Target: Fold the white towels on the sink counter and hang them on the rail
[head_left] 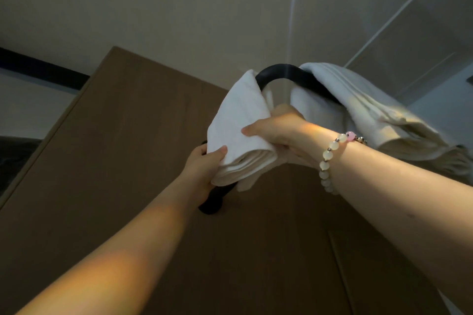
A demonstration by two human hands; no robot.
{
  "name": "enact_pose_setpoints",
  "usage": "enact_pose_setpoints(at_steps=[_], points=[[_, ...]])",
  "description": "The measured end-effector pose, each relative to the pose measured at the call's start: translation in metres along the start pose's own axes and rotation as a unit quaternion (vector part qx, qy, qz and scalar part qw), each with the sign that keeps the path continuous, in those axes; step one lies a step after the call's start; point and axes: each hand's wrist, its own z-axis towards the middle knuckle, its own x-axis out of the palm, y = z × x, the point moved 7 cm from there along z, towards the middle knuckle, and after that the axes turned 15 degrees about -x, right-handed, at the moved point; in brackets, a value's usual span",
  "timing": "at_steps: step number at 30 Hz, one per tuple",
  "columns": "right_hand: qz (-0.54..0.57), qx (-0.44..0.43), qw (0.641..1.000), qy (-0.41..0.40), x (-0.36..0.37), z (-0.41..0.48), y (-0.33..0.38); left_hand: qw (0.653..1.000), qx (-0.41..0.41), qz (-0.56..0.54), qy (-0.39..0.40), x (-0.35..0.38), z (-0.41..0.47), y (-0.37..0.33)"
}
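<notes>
Seen from below, a black rail (279,71) curves out from a brown wooden panel (115,135), and a folded white towel (240,123) is draped over its left part, hanging down on the near side. The left hand (202,169) grips the towel's lower folded edge, thumb on the front face and the other fingers hidden behind the cloth. The right hand (279,133) holds the same towel higher up on its right side, thumb pressed flat on the front and fingers (289,147) curled shut around the back layers. A beaded bracelet (330,158) with one pink bead sits on the right wrist. A second white towel (363,105) already hangs over the rail further right, just beside the right hand, its layers drooping loosely. The rail's dark mount (212,206) shows under the left wrist against the panel. A pale ceiling (179,7) fills the top of the view.
</notes>
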Motion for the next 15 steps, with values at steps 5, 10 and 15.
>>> enact_pose_setpoints(at_steps=[5, 10, 15], points=[[-0.011, -0.042, 0.997, -0.059, -0.020, -0.001, 0.008, 0.999, 0.037, -0.033, 0.020, 0.019, -0.011, -0.005], [0.023, -0.008, 0.997, -0.070, -0.027, -0.009, 0.001, 0.989, -0.046, -0.122, -0.066, 0.025, -0.031, 0.024], [0.062, 0.020, 0.995, -0.082, -0.027, -0.013, -0.001, 0.962, -0.186, -0.185, 0.082, 0.064, -0.051, 0.050]])
